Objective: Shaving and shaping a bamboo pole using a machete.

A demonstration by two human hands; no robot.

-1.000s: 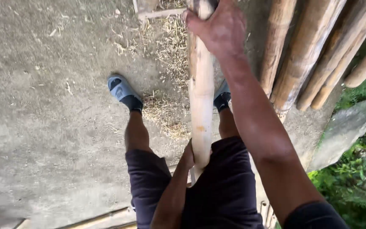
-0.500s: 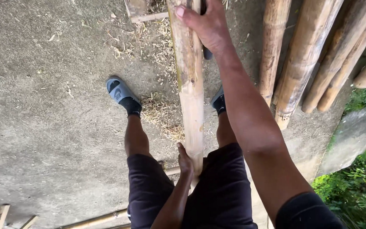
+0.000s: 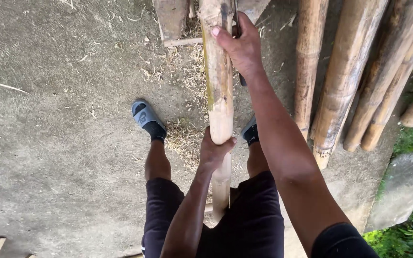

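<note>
Both hands grip one bamboo pole.
Left hand clasps its middle, right hand its far end; it looks stiff, smooth, likely light.

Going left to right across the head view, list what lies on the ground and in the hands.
Thin stick → blue slipper → left hand → held bamboo pole → right hand → leaning bamboo poles → grey stone.

Left hand higher on bamboo pole
</note>
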